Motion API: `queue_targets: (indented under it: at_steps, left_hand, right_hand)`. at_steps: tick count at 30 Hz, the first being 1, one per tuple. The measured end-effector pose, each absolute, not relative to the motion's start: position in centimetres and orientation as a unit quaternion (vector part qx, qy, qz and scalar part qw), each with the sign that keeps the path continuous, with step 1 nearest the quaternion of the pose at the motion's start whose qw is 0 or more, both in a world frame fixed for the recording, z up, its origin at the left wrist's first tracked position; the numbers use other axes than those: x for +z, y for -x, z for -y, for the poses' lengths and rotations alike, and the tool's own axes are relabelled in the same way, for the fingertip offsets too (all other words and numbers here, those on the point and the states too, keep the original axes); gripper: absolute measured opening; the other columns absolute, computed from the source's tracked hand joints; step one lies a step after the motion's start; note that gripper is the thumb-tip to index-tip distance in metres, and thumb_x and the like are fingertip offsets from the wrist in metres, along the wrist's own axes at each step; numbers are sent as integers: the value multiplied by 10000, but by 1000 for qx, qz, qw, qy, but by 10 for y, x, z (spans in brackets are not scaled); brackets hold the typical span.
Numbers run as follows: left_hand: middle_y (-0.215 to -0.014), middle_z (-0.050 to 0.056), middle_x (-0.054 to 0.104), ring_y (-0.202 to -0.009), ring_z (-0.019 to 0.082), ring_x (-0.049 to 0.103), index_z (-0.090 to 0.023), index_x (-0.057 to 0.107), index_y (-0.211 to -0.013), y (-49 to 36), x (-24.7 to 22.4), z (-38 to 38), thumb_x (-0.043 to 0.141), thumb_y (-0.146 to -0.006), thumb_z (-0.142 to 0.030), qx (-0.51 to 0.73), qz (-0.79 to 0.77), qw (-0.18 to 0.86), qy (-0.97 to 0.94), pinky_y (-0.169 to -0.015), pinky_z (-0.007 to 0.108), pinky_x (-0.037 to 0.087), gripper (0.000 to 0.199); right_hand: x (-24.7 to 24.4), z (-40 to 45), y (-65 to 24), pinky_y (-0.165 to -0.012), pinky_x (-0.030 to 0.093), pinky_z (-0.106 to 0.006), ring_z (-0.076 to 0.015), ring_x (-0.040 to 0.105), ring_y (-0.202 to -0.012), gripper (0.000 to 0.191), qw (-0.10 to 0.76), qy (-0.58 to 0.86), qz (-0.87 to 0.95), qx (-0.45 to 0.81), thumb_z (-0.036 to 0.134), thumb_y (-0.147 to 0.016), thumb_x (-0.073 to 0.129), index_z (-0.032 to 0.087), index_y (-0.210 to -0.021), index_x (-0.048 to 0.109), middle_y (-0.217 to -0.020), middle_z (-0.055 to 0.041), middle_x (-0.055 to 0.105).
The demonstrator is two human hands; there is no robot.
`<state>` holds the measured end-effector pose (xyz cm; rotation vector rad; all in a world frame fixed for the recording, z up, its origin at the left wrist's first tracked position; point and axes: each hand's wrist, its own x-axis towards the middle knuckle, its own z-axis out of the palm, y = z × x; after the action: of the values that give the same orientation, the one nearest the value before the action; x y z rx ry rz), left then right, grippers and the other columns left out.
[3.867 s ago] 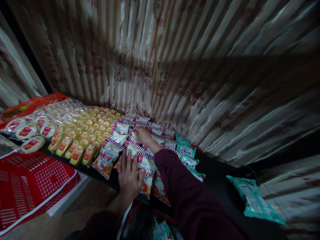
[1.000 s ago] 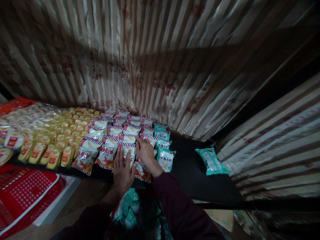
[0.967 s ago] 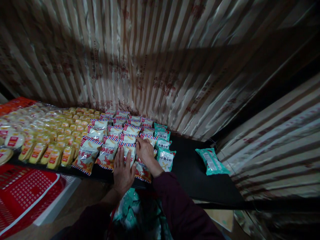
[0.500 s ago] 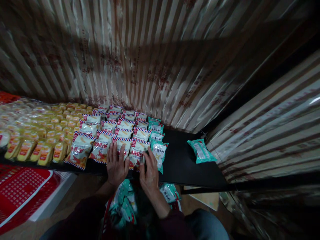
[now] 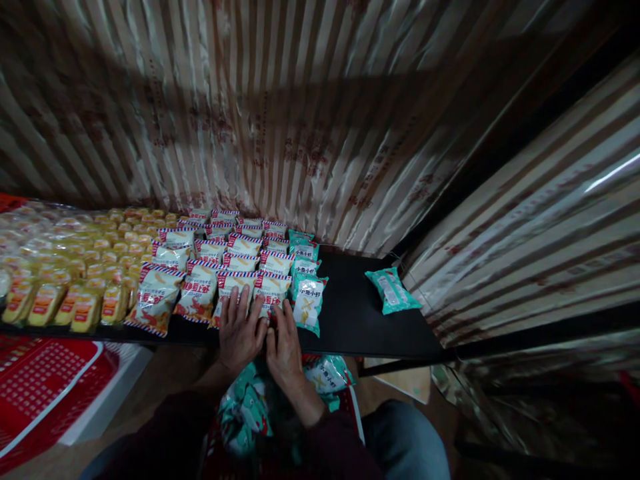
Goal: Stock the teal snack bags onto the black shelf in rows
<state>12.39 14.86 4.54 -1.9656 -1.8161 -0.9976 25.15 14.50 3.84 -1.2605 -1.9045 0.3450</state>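
My left hand (image 5: 241,333) rests with stretched fingers against the front of a white snack bag (image 5: 231,283) in the front row on the black shelf (image 5: 365,330). Beside it, my right hand (image 5: 285,345) touches the lower front of the neighbouring white snack bag (image 5: 273,285), fingers extended. The two hands nearly meet at the shelf's front edge. Both bags stand upright with striped top seals and red lettering. Just right of them is a row of teal snack bags (image 5: 309,303). Neither hand is wrapped round a bag.
Yellow packaged cakes (image 5: 47,300) fill the shelf's left side. One teal bag (image 5: 393,291) lies apart at the right. Below, a red basket (image 5: 356,413) between my legs holds more teal bags (image 5: 245,407). Another red basket (image 5: 45,380) stands lower left. A striped curtain (image 5: 280,120) hangs behind.
My right hand has shifted left, closer to my left hand, and lies lower on its bag. The camera view has moved slightly, so the shelf appears a little further left.
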Motion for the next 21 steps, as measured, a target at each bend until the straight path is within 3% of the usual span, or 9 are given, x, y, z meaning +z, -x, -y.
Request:
queue_targets:
  at_steps: [10,17,21]
  left_hand:
    - [-1523,100,359,-1468,330,114,-205,522,-1350,-127,45,-151,549,-857,-331,-313,629,138,698,-1153,538,195,509]
    - [-1514,51,381,-1477,291,84,-239,522,-1353,-126,44,-153,514,-858,-233,-335,616,126,702,-1175,508,156,495]
    - [-1481,75,430,-1474,306,82,-198,536,-1341,-127,43,-154,532,-840,-277,-343,612,107,704,-1179,520,133,507]
  right_hand:
    - [40,-154,-256,-1120,377,-473,-227,318,-1417,479,415,484,753,163,294,-990,342,197,-1459,347,-1523,-132,349]
    - [47,-175,-238,-1153,280,-526,-261,185,-1462,567,409,531,709,220,418,-978,347,138,-1470,309,-1565,-166,231]
    - [57,-189,-230,-1154,270,-525,-272,161,-1466,592,414,552,685,235,439,-970,357,117,-1465,308,-1566,-181,213]
